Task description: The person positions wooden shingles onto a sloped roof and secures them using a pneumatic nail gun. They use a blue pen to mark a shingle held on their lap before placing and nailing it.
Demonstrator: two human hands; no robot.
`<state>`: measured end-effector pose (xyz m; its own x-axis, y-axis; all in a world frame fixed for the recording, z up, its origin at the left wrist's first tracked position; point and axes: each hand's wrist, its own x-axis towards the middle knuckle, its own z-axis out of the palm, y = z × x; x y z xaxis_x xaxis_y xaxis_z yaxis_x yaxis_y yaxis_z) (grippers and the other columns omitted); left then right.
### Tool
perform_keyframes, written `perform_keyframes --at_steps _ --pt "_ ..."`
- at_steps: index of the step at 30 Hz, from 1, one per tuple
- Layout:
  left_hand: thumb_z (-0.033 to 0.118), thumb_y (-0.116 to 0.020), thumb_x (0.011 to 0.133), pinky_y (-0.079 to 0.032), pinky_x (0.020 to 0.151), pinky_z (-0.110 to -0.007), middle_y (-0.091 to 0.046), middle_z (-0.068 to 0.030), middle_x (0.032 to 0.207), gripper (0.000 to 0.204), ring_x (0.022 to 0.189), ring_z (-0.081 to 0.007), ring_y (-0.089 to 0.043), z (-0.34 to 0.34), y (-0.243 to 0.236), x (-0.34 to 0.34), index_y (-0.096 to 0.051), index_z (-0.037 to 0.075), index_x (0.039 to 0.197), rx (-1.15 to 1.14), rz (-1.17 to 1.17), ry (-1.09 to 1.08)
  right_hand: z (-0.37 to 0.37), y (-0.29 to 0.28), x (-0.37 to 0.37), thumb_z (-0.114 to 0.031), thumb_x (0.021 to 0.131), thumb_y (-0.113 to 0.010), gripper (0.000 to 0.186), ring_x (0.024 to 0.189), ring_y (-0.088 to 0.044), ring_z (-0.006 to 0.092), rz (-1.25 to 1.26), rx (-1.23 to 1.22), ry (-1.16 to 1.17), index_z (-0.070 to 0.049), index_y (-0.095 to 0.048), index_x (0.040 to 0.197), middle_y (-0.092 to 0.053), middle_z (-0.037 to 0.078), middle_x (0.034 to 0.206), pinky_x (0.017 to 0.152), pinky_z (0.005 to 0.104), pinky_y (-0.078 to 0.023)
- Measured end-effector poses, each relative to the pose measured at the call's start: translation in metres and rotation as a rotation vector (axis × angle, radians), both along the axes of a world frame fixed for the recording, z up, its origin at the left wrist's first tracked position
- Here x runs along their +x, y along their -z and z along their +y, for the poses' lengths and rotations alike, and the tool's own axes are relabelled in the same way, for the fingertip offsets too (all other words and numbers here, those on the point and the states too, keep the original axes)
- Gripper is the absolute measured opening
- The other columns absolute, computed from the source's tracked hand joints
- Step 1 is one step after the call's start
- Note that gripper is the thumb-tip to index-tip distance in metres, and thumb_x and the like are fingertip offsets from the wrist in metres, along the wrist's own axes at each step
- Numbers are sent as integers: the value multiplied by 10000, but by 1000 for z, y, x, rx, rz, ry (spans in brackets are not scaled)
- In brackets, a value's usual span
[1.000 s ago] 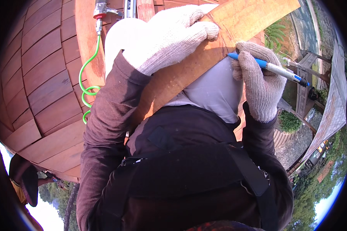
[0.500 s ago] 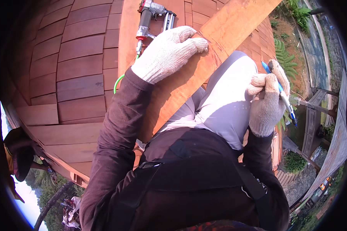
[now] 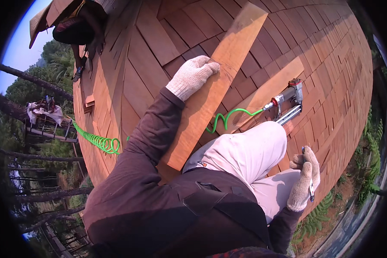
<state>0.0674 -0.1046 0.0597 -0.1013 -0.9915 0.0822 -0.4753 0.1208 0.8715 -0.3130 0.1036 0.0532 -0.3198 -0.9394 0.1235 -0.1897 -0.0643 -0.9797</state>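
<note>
Shingled roof [image 3: 327, 133] (partly sunlit), trees [image 3: 56, 60] and blue sky [image 3: 25, 50] leftward

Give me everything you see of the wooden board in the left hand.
The board is a long, flat, straight-sided plank, orange-brown with visible grain and a few darker marks about midway along. It looks like bare wood. It slants from near the person's waist up and rightward across the view, its far end over the roof shingles. The gloved left hand grips its left edge, fingertips on the upper face. Whether its underside touches the roof or lap isn't clear.
</note>
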Motion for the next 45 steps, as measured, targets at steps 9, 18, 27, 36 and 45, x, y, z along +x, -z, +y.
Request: perform_keyframes --at_steps 9,18,27,36,45 --pt "336 -652 974 -543 833 -366 -724 -184 930 380 902 -279 -722 63 -19 -61 -679 -24 1095 73 39 201 -120 -52 61 -120 1045 -626 346 986 -725 185 -118 -215 -232 61 -627 1340 -719 159 1189 869 311 -598" --pt "344 -661 973 -545 817 -391 -691 -228 975 406 915 -376 -710 57 -33 -89 -661 -30 1131 -50 -60 309 -131 -52 52 -130 1033 -658 305 849 -714 123 -62 -245 -173 46 -671 1281 -740 124 1063 741 256 -596" --pt "251 -660 959 -529 850 -309 -720 -56 916 305 901 -165 -673 27 -24 -35 -701 -39 1045 180 268 115 -139 -34 -7 -229 1080 -609 378 815 -646 114 -206 -213 67 70 -627 1312 -688 113 1013 690 254 -541" --pt "263 -653 1000 -504 824 -286 -704 -62 1031 312 919 -149 -646 -9 -33 139 -701 -11 1141 -341 288 -424 -109 7 -54 -229 1086 -575 368 710 -611 108 -165 30 -50 3 -614 1370 -676 80 867 624 262 -524" --pt "246 -666 1014 -591 884 -348 -726 -137 1190 351 1026 -240 -720 -26 -38 265 -684 -32 1226 -353 884 -777 -108 13 -52 -200 1071 -596 372 798 -653 128 -45 64 -86 24 -609 1368 -675 85 961 689 271 -565"
